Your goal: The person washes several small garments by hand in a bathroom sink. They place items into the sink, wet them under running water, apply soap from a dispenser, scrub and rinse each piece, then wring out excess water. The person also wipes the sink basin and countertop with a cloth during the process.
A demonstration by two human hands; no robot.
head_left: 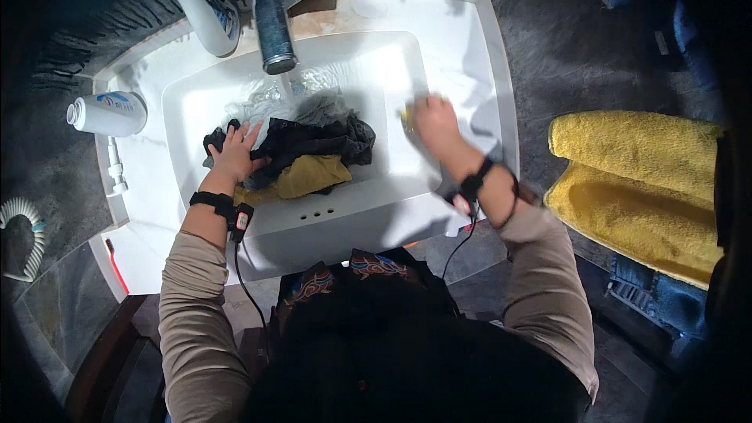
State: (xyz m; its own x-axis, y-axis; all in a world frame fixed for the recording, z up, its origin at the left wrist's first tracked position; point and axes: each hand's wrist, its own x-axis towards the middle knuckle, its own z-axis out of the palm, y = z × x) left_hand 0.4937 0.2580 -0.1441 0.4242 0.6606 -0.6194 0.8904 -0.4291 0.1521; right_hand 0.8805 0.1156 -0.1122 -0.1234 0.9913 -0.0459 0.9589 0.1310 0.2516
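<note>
Black cloth (313, 139) lies in the sink (395, 70) partly under the left hand (231, 158), fingers spread; the right hand (435, 124) curls, its hold unclear. Pressing evenly with a flat palm should steady the cloth.

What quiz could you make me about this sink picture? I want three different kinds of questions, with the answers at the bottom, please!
1. True or false: water is running from the faucet.
2. What is the spread left hand touching? A) a plate; B) dark cloth; C) a soap bar.
3. Fill in the colour: the fuzzy towel beyond the sink's right side is ____.

Key: 1. True. 2. B. 3. Yellow.
</note>
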